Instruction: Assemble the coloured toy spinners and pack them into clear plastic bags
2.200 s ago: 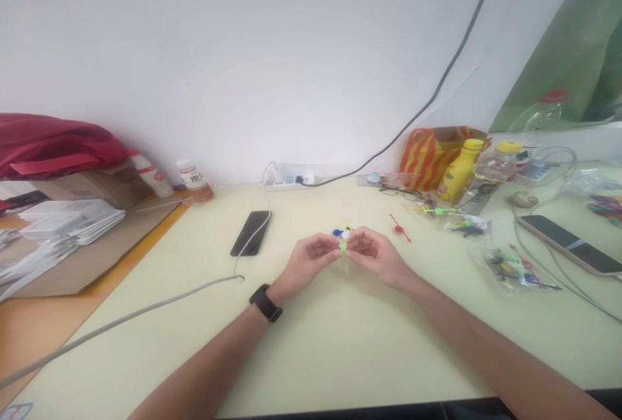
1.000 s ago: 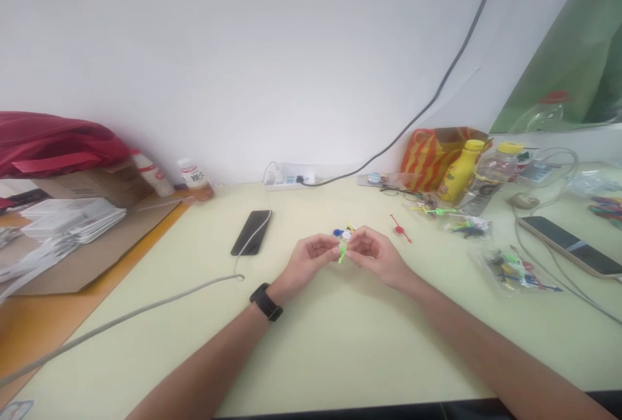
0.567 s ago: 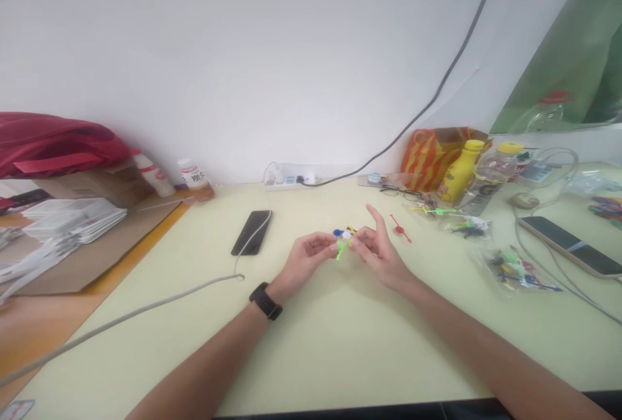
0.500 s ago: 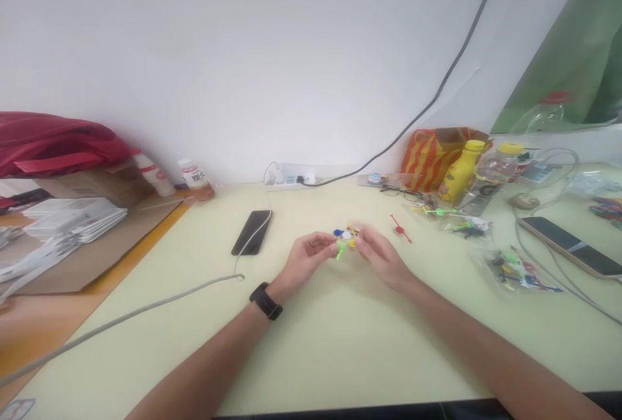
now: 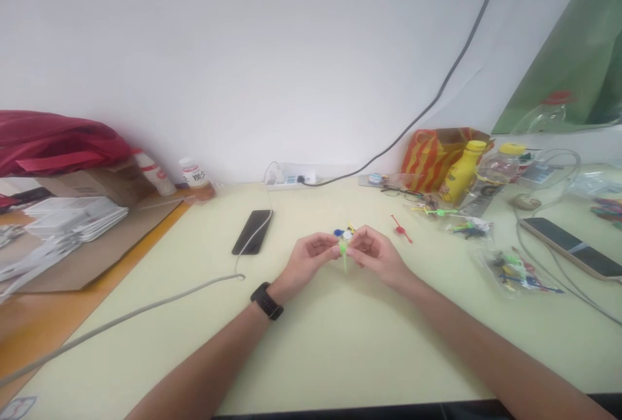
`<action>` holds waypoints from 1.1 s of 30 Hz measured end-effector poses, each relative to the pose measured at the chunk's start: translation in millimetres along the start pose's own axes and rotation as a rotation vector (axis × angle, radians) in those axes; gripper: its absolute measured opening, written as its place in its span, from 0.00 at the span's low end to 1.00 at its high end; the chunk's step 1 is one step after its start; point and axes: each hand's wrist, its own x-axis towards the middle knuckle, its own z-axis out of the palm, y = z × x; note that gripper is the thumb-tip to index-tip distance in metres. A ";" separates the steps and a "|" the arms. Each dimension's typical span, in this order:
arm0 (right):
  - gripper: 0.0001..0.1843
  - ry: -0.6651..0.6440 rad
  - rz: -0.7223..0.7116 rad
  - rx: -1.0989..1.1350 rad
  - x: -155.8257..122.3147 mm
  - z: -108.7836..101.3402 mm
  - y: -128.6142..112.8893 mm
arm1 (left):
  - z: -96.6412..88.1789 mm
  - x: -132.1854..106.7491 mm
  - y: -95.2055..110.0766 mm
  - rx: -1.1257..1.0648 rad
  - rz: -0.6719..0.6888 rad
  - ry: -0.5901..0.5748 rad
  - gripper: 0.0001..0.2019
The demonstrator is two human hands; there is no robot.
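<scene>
My left hand (image 5: 308,261) and my right hand (image 5: 376,255) meet over the middle of the pale green table (image 5: 340,342), fingertips pinched together. Between them both hands hold a small green plastic stick (image 5: 345,255) that points down toward me. Just behind the fingertips lie a blue disc piece (image 5: 338,233), a white one (image 5: 346,235) and a bit of yellow. A black watch (image 5: 265,301) is on my left wrist.
A red stick piece (image 5: 401,230) lies to the right. Clear bags of coloured pieces (image 5: 515,271) sit further right with a phone (image 5: 568,246). A black phone (image 5: 251,231) on a cable lies to the left. Bottles, glasses and a power strip (image 5: 291,178) line the wall.
My right hand briefly lifted its forefinger and shifted on the stick, then closed back onto it. The green stick swung from slanted to pointing toward me.
</scene>
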 end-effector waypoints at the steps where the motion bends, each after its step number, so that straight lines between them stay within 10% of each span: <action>1: 0.18 -0.002 0.002 -0.008 0.3 -0.3 0.7 | 0.0 0.1 -0.5 0.000 -0.003 -0.004 0.15; 19: 0.29 0.076 -0.214 -0.395 -9.8 -0.8 -3.0 | -0.4 0.2 -0.9 -0.022 -0.045 -0.001 0.15; 22: 0.17 0.009 -0.165 -0.408 -8.6 -3.6 -1.9 | -0.6 0.3 -1.3 -0.025 -0.052 0.014 0.15; 26: 0.33 -0.025 -0.120 -0.413 -2.6 -8.1 0.3 | -0.9 0.4 -1.9 -0.017 -0.061 0.031 0.16; 33: 0.18 0.018 -0.098 -0.221 -1.6 -2.4 -3.5 | 1.1 -0.1 0.9 -0.007 -0.046 0.015 0.16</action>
